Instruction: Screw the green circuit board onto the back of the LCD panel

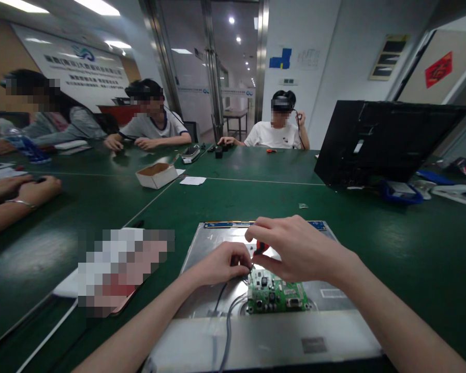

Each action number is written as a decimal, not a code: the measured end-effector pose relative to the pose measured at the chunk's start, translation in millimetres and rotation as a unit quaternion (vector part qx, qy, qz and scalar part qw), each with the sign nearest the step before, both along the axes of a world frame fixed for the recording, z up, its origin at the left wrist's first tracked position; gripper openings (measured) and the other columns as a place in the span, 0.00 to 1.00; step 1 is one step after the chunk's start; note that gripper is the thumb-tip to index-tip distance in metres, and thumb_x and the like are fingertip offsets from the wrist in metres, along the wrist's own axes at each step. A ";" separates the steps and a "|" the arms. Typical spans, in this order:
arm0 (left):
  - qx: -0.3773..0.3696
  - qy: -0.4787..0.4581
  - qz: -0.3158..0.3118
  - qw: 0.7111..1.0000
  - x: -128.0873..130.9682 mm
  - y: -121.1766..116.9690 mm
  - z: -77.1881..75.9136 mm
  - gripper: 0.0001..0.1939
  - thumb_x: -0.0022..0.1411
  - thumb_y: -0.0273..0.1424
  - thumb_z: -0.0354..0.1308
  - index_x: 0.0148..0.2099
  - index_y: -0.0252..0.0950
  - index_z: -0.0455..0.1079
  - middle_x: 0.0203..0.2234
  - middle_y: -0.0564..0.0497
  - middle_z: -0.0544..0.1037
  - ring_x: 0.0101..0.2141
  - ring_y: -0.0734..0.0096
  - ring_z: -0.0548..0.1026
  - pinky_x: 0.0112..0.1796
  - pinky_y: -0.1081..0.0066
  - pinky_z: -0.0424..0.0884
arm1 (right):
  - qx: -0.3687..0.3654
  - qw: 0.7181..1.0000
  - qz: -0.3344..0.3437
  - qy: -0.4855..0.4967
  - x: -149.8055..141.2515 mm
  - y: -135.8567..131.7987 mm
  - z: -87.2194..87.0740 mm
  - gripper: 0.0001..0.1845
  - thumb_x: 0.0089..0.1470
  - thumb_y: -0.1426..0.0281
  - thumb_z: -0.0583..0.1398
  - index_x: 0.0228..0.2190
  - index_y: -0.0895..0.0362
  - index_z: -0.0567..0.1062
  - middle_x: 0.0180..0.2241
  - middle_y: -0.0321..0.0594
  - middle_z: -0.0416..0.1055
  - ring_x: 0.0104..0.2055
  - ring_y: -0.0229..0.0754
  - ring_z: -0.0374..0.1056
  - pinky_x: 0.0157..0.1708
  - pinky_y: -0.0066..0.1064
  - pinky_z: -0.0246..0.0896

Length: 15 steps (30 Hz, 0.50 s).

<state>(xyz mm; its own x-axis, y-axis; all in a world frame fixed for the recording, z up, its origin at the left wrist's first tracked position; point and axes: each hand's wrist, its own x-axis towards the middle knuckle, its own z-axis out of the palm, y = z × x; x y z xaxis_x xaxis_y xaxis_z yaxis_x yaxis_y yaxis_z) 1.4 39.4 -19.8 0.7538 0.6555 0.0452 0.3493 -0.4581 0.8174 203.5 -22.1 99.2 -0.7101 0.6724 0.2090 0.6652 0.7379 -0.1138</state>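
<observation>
A metal display panel (202,243) lies flat in front of me, with a green circuit board (275,295) on its back. My right hand (303,248) is closed round a red and black screwdriver (260,247), held over the upper left corner of the board. Beside it my left hand (223,263) is pinched at that same corner, near the screwdriver's tip. What its fingertips hold, if anything, is hidden. Grey cables (229,326) run from the board's left side across the panel. A blue strip board (225,225) lines the panel's far edge.
A blurred phone-like item (124,290) with a white cable lies at left. Farther off are an open cardboard box (157,176), a black monitor (388,140) and a blue tray (399,191). Co-workers sit round the green table (404,248); another person's hands (34,194) rest at left.
</observation>
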 end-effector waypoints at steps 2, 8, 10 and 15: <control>-0.006 0.001 -0.002 1.000 0.6 -0.6 1.7 0.02 0.52 0.26 0.61 0.30 0.33 0.72 0.24 0.53 0.73 0.26 0.71 0.68 0.28 0.74 0.63 | -0.020 1.000 0.010 0.009 0.1 -1.4 1.0 0.06 0.56 0.72 0.56 0.38 0.57 0.67 0.38 0.39 0.71 0.29 0.35 0.61 0.24 0.28 0.44; -0.005 0.002 -0.004 1.000 -0.5 0.2 1.1 0.03 0.52 0.26 0.60 0.31 0.33 0.73 0.25 0.53 0.74 0.27 0.70 0.69 0.29 0.73 0.63 | 0.014 1.000 -0.020 0.005 -3.1 4.6 -4.4 0.04 0.59 0.70 0.56 0.37 0.56 0.68 0.33 0.36 0.71 0.27 0.34 0.61 0.23 0.29 0.40; -0.005 0.007 -0.006 1.000 -0.8 0.1 0.9 0.02 0.52 0.26 0.60 0.30 0.33 0.73 0.24 0.53 0.74 0.27 0.70 0.68 0.29 0.73 0.63 | 0.025 0.999 -0.024 -0.004 -3.1 6.1 -5.7 0.04 0.59 0.68 0.57 0.35 0.56 0.69 0.30 0.35 0.71 0.26 0.34 0.60 0.23 0.29 0.39; -0.013 -0.005 0.001 1.000 0.2 -1.2 3.3 0.02 0.51 0.25 0.60 0.31 0.33 0.72 0.23 0.55 0.72 0.25 0.72 0.67 0.28 0.74 0.62 | -0.001 1.000 0.000 0.020 -1.3 3.1 -4.1 0.08 0.56 0.71 0.57 0.40 0.56 0.68 0.39 0.39 0.71 0.30 0.36 0.62 0.24 0.29 0.44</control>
